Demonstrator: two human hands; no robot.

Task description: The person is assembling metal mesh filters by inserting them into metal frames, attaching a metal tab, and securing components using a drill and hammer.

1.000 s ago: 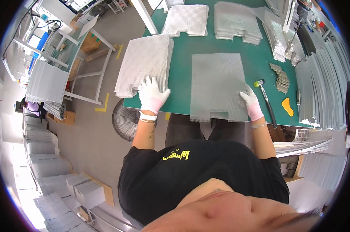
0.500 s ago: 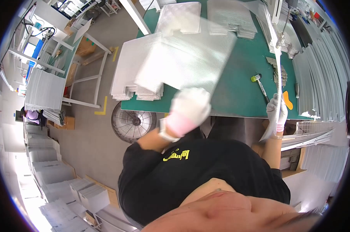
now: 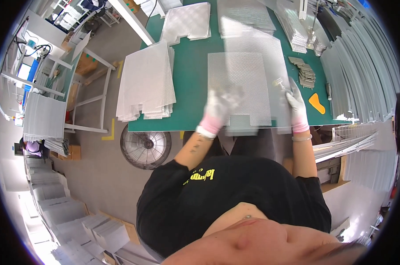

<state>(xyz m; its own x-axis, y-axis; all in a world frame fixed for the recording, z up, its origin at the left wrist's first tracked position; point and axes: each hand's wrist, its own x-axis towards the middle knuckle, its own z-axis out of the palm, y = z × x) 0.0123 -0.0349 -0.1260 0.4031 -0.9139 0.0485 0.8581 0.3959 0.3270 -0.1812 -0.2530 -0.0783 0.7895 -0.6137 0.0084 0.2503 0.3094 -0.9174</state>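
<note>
A translucent, finely ribbed plastic sheet [image 3: 279, 57], blurred by motion, is spread over the near middle of the green table. My right hand [image 3: 298, 108], in a white glove with a pink cuff, grips its right edge, with the thumb on top. Another notched sheet [image 3: 216, 66] overlaps it on the left. My left hand [image 3: 222, 106], gloved the same way, is over that sheet's lower left part; its fingers are smeared, so their grip is unclear. Through the right-hand sheet a mallet head [image 3: 278, 83] shows faintly.
On the left table edge lies a stack of notched sheets [image 3: 144, 81]; further stacks [image 3: 186, 22] lie at the back. Grey strips [image 3: 303, 73] and an orange scraper [image 3: 316, 103] lie on the right. A floor fan [image 3: 146, 148] stands below the table's left edge.
My left hand has released or set down a sheet from the left, now in front of me. My right hand has moved left, its sheet turned from edge-on to spread over the table.
</note>
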